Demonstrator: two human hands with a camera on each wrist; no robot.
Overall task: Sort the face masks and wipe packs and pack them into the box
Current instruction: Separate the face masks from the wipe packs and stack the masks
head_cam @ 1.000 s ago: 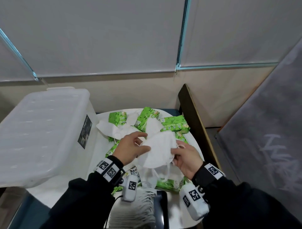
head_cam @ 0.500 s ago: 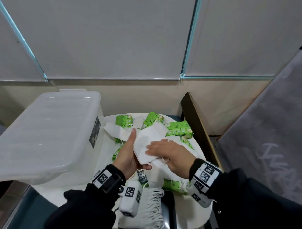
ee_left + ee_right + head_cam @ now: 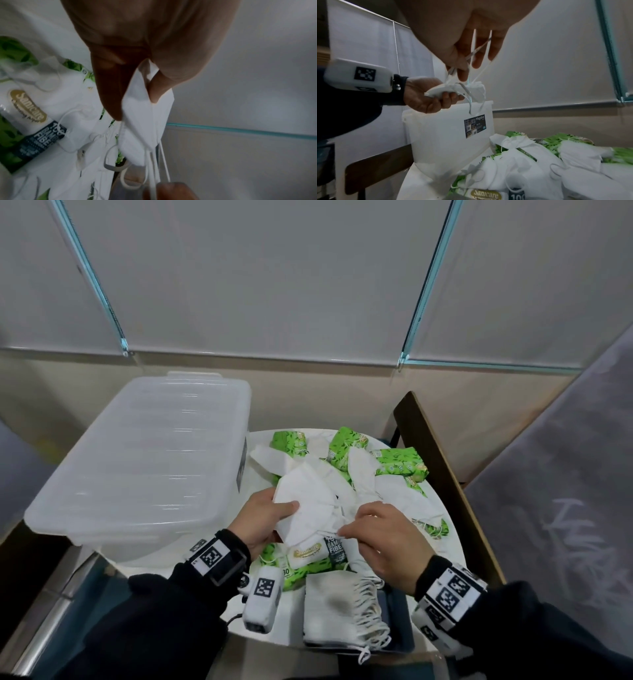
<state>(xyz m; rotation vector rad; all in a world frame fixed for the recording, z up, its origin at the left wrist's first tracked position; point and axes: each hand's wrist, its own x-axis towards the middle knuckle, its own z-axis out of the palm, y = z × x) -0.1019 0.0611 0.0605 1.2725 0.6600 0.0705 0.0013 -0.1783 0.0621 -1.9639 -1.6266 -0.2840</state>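
Backdrop: pale grey roller blinds (image 3: 257, 275) with teal frame strips (image 3: 428, 278), beige wall band (image 3: 308, 395) below. Round white table (image 3: 445, 529), dark wooden chair back (image 3: 442, 474) on its right. Grey scuffed panel (image 3: 565, 491) at far right.

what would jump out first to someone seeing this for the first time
Most striking is the folded white face mask held up at the centre, the left hand gripping its body while the right hand pinches its ear loops. Behind it, white masks and bright green wipe packs lie jumbled on the round white table. To the left stands the big translucent box with its lid on.
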